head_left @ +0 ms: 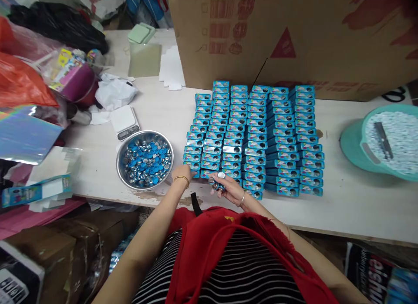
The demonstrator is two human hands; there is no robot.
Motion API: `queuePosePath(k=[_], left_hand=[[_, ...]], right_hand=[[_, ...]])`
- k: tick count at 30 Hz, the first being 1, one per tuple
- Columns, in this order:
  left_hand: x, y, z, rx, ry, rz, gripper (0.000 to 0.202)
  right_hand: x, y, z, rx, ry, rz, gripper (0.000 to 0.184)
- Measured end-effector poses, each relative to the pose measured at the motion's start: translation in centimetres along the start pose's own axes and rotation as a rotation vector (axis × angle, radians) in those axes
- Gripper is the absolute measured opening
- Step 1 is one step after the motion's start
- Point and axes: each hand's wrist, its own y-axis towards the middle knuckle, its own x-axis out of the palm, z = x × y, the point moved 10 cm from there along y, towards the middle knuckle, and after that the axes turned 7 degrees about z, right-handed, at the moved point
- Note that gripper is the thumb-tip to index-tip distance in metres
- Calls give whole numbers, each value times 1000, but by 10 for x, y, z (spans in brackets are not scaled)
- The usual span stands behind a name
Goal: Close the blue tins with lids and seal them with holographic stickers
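My left hand, with a gold bangle, is at the front left corner of the rows of blue printed boxes. Its fingers are drawn together against the nearest box; what they hold, if anything, is hidden. Cupped in front of the middle rows, my right hand holds several small round metal caps, some resting on the fingers. A steel bowl full of loose blue and silver caps stands left of my left hand. The boxes lie in several long columns, tightly packed, with dark round openings showing at their ends.
Behind the boxes rises a large cardboard carton. At right stands a green tub of small white pieces with a dark tool on top. A white scale, bags and a flattened blue box lie at left.
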Motion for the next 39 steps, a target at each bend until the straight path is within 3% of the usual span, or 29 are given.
queuePosePath(k=[3,7,9,12,15,18,20,23,25,32,36,39], left_hand=[[-10,-7,6,44,-60,54,27],[-28,-29,33,138,-444,164,40],[-26,-37,49,162,-534,124,45],[-17,-41,64,155,-490,36,40],[-6,-41,64,151,-537,-83,25],[4,-36,54,155,-718,-231,11],[1,-24,36,101,-795,-185,6],[-18,-2,10,46,-638,72,5],[-26,7,9,72,-429,157,6],[-14,18,19,10,94,-37,35],[-14,28,21,0,159,-74,41],[-14,25,13,34,78,-35,41]], right_hand=[[2,4,-1,-13,-92,-23,36],[9,12,-2,-45,-252,-79,36],[12,17,-1,-60,-315,-93,34],[18,21,5,-50,-356,-112,30],[21,22,13,-12,-346,-119,33],[19,21,17,23,-295,-99,35],[18,21,13,29,-225,-91,34],[16,21,4,52,-85,-96,33],[14,20,-1,79,7,-97,33],[7,15,0,172,146,-122,33],[12,16,5,187,138,-147,33],[17,14,12,208,105,-154,33]])
